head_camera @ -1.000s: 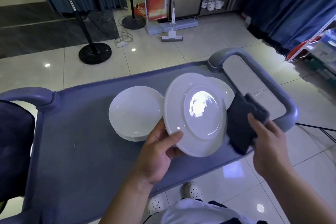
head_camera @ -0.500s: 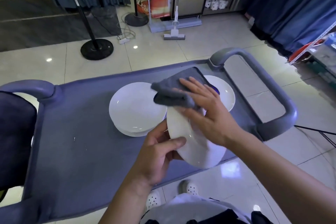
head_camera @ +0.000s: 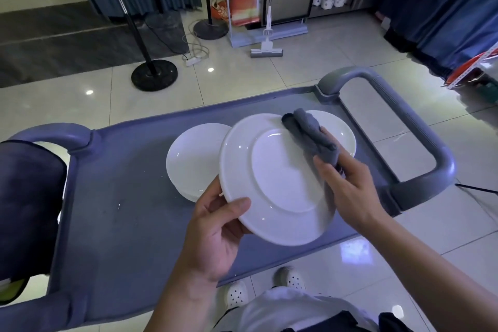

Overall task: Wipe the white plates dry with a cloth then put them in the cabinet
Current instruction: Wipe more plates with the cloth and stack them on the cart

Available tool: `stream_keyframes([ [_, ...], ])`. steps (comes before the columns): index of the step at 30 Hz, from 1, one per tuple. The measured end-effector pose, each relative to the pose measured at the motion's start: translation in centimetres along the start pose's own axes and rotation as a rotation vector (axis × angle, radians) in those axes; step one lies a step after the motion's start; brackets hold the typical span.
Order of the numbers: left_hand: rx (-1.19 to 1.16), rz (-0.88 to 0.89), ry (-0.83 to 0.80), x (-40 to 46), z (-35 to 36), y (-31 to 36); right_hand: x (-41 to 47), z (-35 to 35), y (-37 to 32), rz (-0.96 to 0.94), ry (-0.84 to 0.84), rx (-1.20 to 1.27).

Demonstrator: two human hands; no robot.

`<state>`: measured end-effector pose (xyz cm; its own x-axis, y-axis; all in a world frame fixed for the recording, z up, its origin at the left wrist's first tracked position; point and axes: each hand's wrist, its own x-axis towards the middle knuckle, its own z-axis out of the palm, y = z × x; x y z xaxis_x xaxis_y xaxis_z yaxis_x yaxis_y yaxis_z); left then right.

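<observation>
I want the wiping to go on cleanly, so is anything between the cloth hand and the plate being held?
Nothing visible. The right hand already presses the grey cloth on the plate, which the left hand grips at its rim.

There is one view only, from a wide-angle camera worn on the person's head. It looks forward and steeply down, close over the grey cart (head_camera: 113, 197), so that the left hand (head_camera: 215, 229) and right hand (head_camera: 347, 186) fill the lower middle of the frame and the person's own shoes (head_camera: 237, 294) show at the bottom edge. Farther up, the view reaches across the tiled floor (head_camera: 296, 67) to the blue curtains (head_camera: 442, 8) beyond. Straight lines bow toward the edges.
</observation>
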<state>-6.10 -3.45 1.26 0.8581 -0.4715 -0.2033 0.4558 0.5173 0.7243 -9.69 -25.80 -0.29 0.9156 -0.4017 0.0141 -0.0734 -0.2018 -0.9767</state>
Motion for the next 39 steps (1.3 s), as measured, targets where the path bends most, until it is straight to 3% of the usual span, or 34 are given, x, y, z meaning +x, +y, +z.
stream_keyframes([
  [5,0.043,0.043,0.065,1.1,0.4,0.1,-2.8,-0.3,1.8,-0.054,-0.109,-0.013],
  [8,0.107,0.072,0.089,1.6,0.7,0.3,-3.2,-1.5,2.1,0.160,-0.133,0.207],
  [11,0.183,0.112,0.080,2.0,0.9,0.3,-2.6,-2.6,2.0,0.468,0.045,0.339],
  [14,0.278,0.126,0.028,2.1,1.2,0.2,-1.9,-3.2,1.6,0.584,0.166,0.307],
  [22,0.596,0.122,-0.147,1.1,3.2,-2.6,0.9,-0.8,-2.9,0.288,0.131,0.081],
  [28,0.651,0.161,-0.118,1.3,3.7,-1.6,1.0,1.1,-4.3,0.122,0.048,0.183],
  [33,0.474,0.142,-0.003,1.4,3.1,-0.7,0.3,1.4,-4.3,-0.002,-0.189,0.220],
  [39,0.421,0.195,0.052,1.7,1.6,0.7,0.4,-0.9,-1.7,0.138,-0.544,0.212],
])
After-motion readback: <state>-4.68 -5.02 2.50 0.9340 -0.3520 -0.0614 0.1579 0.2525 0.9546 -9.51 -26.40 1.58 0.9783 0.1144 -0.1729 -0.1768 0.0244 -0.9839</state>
